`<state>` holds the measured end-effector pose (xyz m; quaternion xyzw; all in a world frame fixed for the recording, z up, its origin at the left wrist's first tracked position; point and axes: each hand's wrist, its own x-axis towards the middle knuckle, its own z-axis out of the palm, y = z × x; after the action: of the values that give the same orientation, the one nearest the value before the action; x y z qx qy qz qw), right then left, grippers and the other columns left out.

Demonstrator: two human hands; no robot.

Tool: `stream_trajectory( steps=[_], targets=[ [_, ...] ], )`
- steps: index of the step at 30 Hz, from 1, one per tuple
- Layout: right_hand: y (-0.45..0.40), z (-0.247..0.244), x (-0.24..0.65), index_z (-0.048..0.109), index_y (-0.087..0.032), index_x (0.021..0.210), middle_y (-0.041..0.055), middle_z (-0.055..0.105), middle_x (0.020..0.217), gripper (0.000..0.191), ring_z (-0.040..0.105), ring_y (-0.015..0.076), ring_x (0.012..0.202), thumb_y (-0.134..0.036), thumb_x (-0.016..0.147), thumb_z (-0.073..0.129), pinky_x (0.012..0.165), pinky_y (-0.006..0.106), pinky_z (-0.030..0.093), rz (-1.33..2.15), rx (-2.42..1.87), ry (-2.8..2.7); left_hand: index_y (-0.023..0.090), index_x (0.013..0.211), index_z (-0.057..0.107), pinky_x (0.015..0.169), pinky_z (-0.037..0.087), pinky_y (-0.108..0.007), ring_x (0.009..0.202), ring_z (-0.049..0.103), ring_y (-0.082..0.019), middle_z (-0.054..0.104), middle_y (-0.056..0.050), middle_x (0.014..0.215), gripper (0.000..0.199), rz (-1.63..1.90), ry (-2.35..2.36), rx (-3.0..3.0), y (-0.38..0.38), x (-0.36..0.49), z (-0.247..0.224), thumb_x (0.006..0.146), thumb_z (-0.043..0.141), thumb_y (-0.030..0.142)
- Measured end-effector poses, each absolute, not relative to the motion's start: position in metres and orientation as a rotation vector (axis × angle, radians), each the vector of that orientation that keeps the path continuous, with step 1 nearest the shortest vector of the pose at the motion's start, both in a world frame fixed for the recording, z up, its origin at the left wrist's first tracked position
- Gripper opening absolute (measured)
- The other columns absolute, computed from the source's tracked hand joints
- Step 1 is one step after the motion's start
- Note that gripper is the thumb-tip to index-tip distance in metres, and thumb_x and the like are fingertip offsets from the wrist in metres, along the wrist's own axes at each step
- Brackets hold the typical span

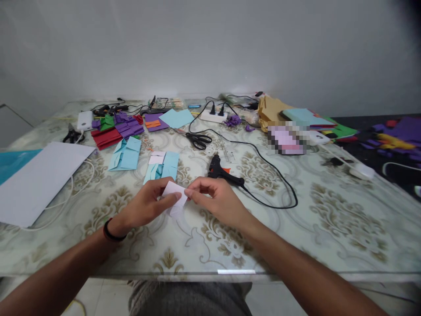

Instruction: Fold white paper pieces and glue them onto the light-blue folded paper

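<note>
A small piece of white paper (174, 189) is held above the table between my two hands. My left hand (149, 202) pinches it from the left, thumb lying across its face. At its right edge, the thumb and fingertips of my right hand (217, 197) grip it too. Just behind my left hand lies a folded light-blue paper (170, 163) with a pale pink strip, and another folded light-blue paper (130, 154) is further left. A black glue gun (223, 171) rests on the table beyond my right hand.
Black-handled scissors (198, 140) lie behind the glue gun. Its cord loops right from a white power strip (213, 116). Large white sheets (49, 180) cover the left side. Purple, red and green papers (128, 127) stand at the back left, a stack of coloured sheets (305, 117) at the back right.
</note>
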<state>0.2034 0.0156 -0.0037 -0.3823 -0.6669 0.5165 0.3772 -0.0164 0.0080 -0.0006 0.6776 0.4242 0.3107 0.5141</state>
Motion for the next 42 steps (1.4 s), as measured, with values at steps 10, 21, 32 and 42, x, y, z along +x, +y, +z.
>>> stream_trajectory(
  steps=[10, 21, 32, 42],
  targets=[
    [0.0157, -0.0009, 0.2058, 0.072, -0.02, 0.085, 0.0029, 0.071, 0.078, 0.02, 0.061, 0.0164, 0.072, -0.038, 0.092, 0.066, 0.07, 0.03, 0.048, 1.325, -0.966, -1.665, 0.017, 0.08, 0.058, 0.054, 0.033, -0.023, 0.061, 0.043, -0.01, 0.049, 0.004, 0.07, 0.031, 0.829, 1.0, 1.551, 0.0078, -0.0157, 0.0027, 0.095, 0.067, 0.042],
    [0.0145, -0.0022, 0.2035, 0.068, -0.02, 0.082, 0.0022, 0.068, 0.076, 0.018, 0.06, 0.0165, 0.072, -0.035, 0.092, 0.065, 0.068, 0.029, 0.047, 1.314, -0.971, -1.671, 0.017, 0.078, 0.057, 0.052, 0.032, -0.022, 0.059, 0.042, -0.009, 0.048, 0.004, 0.068, 0.032, 0.816, 0.975, 1.499, 0.0067, -0.0141, 0.0037, 0.093, 0.069, 0.043],
    [0.013, -0.0034, 0.2043, 0.063, -0.02, 0.074, -0.0003, 0.062, 0.07, 0.021, 0.054, 0.0146, 0.067, -0.032, 0.091, 0.066, 0.065, 0.028, 0.042, 1.228, -0.902, -1.742, 0.015, 0.08, 0.063, 0.053, 0.035, -0.022, 0.059, 0.046, -0.01, 0.053, 0.003, 0.067, 0.029, 0.777, 0.983, 1.467, 0.0064, -0.0136, 0.0054, 0.092, 0.07, 0.04],
    [0.0126, -0.0015, 0.2041, 0.059, -0.02, 0.07, -0.0003, 0.059, 0.068, 0.028, 0.051, 0.0147, 0.066, -0.034, 0.092, 0.066, 0.063, 0.028, 0.039, 1.338, -0.943, -1.835, 0.015, 0.084, 0.066, 0.054, 0.036, -0.022, 0.06, 0.048, -0.01, 0.058, 0.002, 0.07, 0.026, 0.797, 0.896, 1.431, 0.0071, -0.0116, 0.0064, 0.093, 0.07, 0.039]
  ],
)
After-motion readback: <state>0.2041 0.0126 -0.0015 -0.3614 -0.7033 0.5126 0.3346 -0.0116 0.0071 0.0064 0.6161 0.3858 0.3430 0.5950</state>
